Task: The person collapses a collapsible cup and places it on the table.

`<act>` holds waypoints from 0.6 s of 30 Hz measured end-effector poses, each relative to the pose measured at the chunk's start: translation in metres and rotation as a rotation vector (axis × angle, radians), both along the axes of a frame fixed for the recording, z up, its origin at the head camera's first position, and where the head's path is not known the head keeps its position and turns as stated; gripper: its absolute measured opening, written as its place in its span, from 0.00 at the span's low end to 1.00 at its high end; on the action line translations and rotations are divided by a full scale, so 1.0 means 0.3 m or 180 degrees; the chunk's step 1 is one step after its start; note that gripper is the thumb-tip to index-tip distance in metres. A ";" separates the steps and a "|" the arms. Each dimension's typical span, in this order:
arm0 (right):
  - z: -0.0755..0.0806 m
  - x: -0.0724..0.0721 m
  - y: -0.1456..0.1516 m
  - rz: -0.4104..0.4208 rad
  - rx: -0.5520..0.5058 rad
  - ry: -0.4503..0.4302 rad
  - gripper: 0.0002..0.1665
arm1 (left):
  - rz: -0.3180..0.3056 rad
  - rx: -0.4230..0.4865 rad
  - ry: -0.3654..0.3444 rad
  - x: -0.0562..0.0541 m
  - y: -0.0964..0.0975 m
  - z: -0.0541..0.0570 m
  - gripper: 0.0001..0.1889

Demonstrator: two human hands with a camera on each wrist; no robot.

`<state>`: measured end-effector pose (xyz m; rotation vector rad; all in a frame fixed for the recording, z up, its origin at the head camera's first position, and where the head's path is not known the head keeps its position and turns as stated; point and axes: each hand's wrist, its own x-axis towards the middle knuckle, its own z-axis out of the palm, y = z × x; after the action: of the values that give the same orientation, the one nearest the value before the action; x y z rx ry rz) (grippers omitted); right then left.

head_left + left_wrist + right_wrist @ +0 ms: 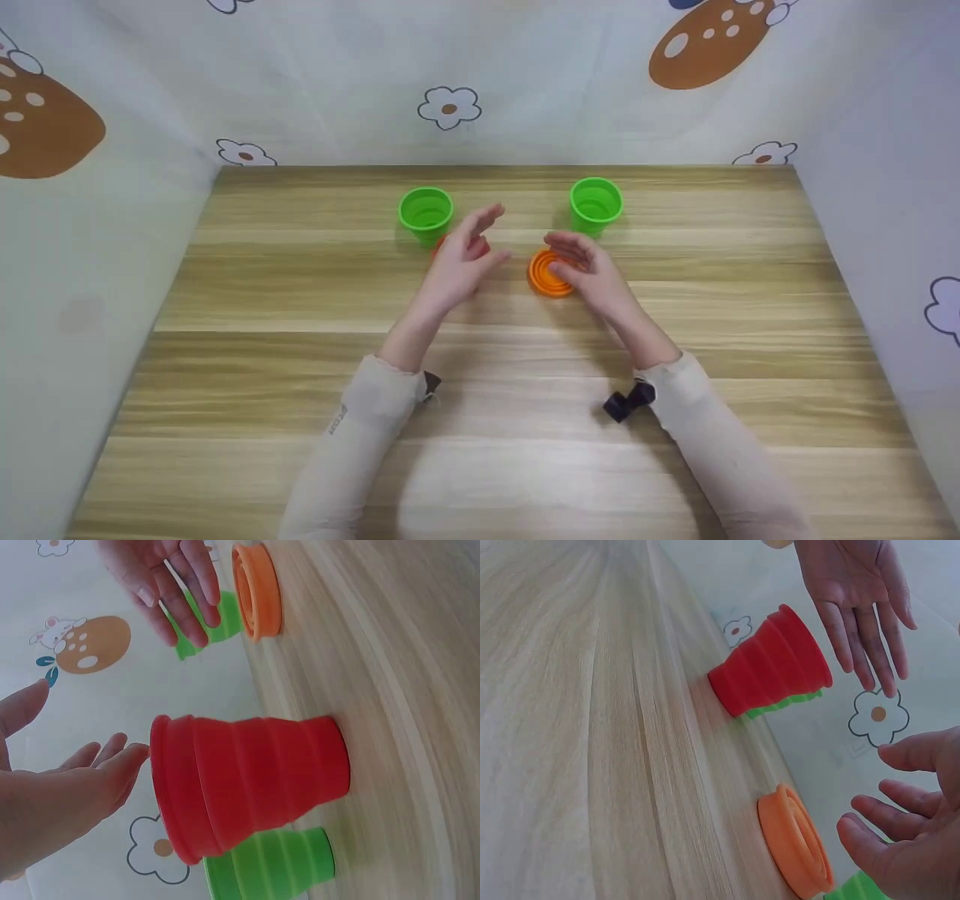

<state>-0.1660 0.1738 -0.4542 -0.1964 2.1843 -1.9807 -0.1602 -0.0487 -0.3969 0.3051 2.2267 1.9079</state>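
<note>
My left hand (454, 270) hovers with loosely spread fingers over a red collapsible cup (251, 780), mostly hidden beneath it in the head view. The cup stands upright and extended; the right wrist view (769, 667) shows the hand apart from it. An orange collapsible cup (547, 274) lies folded flat on the table, a short way right of the red one. Above its right edge is my right hand (596, 277), its fingers relaxed and holding nothing; a gap separates them in the right wrist view.
Two extended green cups stand farther back: the left green cup (426, 214) behind the red one, the right green cup (596, 204) behind the orange one. The wooden table (247, 375) meets a patterned cloth backdrop (360, 82). Dark wrist mounts (628, 401) stick out near the sleeves.
</note>
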 end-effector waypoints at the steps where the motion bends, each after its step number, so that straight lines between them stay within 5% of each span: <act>1: 0.000 0.001 -0.005 0.0008 -0.0009 0.0006 0.29 | 0.0016 0.0002 -0.0007 -0.001 -0.006 -0.001 0.32; 18: -0.014 0.010 -0.081 0.0103 0.0049 0.0096 0.27 | 0.0218 -0.0067 -0.0065 0.007 -0.111 -0.019 0.33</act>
<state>-0.1629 0.1497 -0.4584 -0.2593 2.1995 -1.9557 -0.1580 -0.0820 -0.4025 0.2078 2.2705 1.9109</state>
